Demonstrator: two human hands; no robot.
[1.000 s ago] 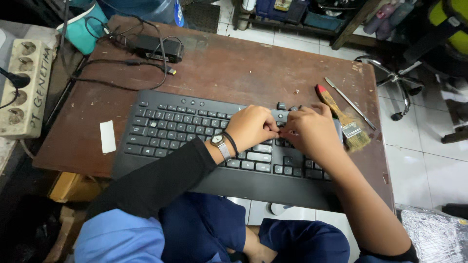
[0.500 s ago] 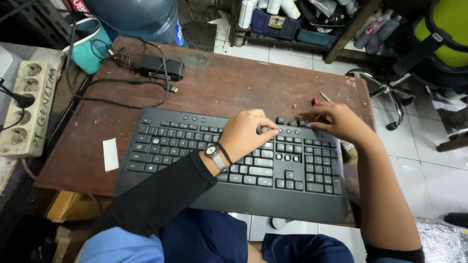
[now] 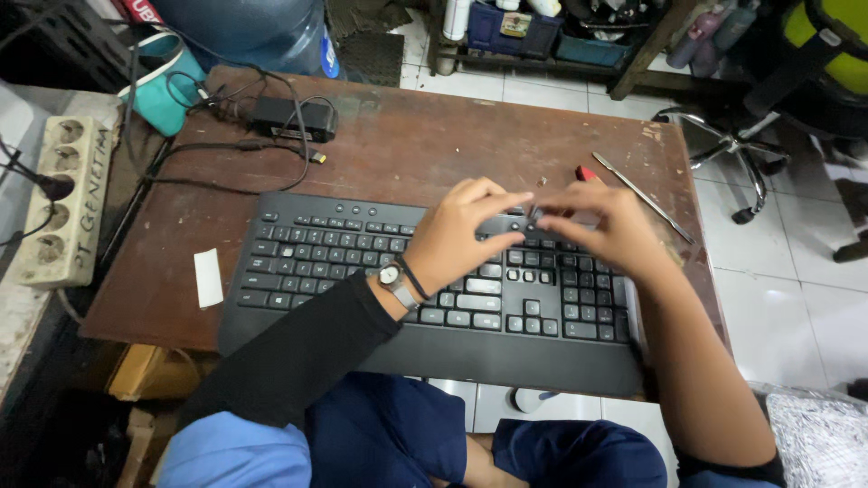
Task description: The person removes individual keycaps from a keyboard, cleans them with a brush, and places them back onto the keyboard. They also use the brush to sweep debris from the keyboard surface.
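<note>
My left hand point(image 3: 457, 239) and right hand point(image 3: 606, 230) meet fingertip to fingertip, pinching something small I can't make out, just above the top row of the black keyboard point(image 3: 362, 262), which runs lengthwise across the counter point(image 3: 434, 149).

Keyboard point(image 3: 362, 271) on table point(image 3: 434, 154), power adapter point(image 3: 294, 117) behind, power strip point(image 3: 68, 199) left.

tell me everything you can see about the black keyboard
The black keyboard is a wide full-size board, plastic by the look, with dark keys bearing pale legends, a number pad at its right end and a smooth palm rest along the near edge. It lies flat on the worn brown wooden table, its near edge overhanging the table's front above the person's lap. The left hand and right hand meet over its upper right keys, fingertips pinched together there; whether they hold anything small is unclear.
</note>
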